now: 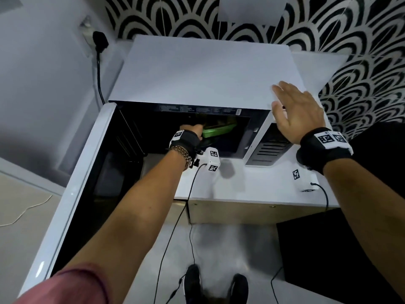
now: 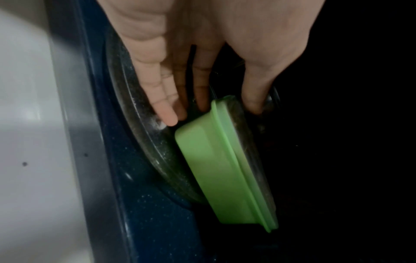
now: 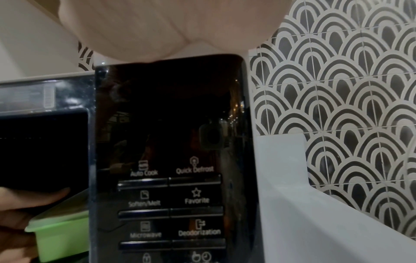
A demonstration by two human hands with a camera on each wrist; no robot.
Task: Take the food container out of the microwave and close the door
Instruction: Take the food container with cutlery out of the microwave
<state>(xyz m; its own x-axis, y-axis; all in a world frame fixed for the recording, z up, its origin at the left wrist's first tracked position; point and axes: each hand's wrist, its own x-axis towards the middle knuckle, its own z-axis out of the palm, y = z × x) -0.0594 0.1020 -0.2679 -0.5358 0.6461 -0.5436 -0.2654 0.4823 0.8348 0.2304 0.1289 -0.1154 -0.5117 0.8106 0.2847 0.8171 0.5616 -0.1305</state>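
Observation:
The white microwave (image 1: pixel 197 73) stands on a counter with its door (image 1: pixel 72 183) swung wide open to the left. Inside the dark cavity a green lidded food container (image 1: pixel 219 129) (image 2: pixel 213 160) sits against the glass turntable (image 2: pixel 139 128). My left hand (image 1: pixel 192 130) (image 2: pixel 210 109) reaches in and pinches the container's near end, thumb on the lid and fingers under the base. The right wrist view shows the same container (image 3: pixel 58 236) with that thumb lying on top. My right hand (image 1: pixel 293 110) rests open and flat on the microwave's top right front corner.
The black control panel (image 3: pixel 168 142) fills the microwave's right side. A white counter (image 1: pixel 252 187) runs in front. A plug and cable (image 1: pixel 99 42) hang on the left wall. A black block (image 1: pixel 339 249) stands low on the right. Patterned tiles cover the back wall.

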